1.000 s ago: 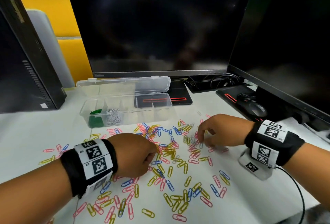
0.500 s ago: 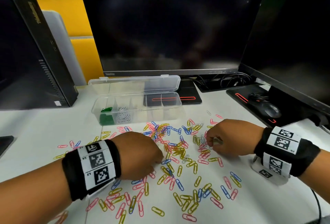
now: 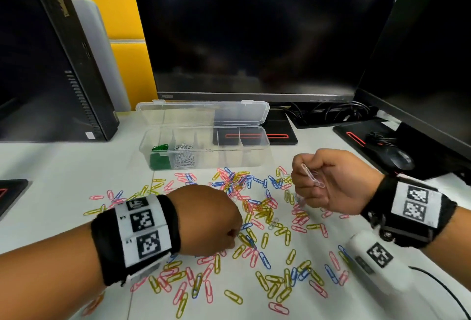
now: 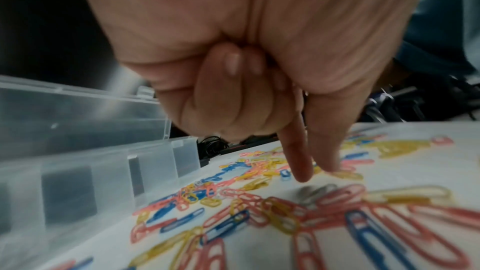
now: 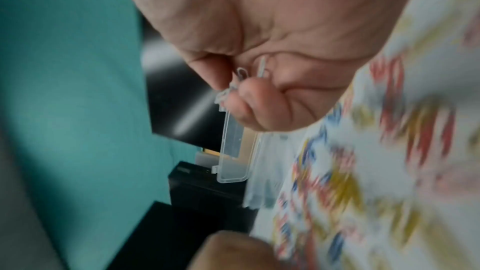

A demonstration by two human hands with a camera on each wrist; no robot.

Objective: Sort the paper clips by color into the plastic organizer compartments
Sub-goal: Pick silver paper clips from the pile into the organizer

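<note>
Pink, yellow, blue and a few white paper clips [image 3: 257, 215] lie scattered on the white desk. Behind them stands the clear organizer [image 3: 229, 160], lid open. It holds green clips [image 3: 160, 156] in its left compartment and white clips [image 3: 184, 157] in the one beside it. My right hand [image 3: 305, 179] is lifted above the pile and pinches a few white clips [image 3: 312, 177] [image 5: 228, 87]. My left hand [image 4: 315, 169] hangs low over the pile. Its index finger and thumb point down at the desk near a white clip [image 4: 315, 191], and its other fingers are curled.
Two dark monitors rise behind the organizer, with a black tower [image 3: 51, 64] at the left. A mouse [image 3: 397, 157] and cables lie at the right. A white tagged device [image 3: 377, 258] with a cable sits under my right wrist.
My right hand has risen off the pile with white clips pinched in it and turned its palm side up. My left hand has stayed low over the clips.
</note>
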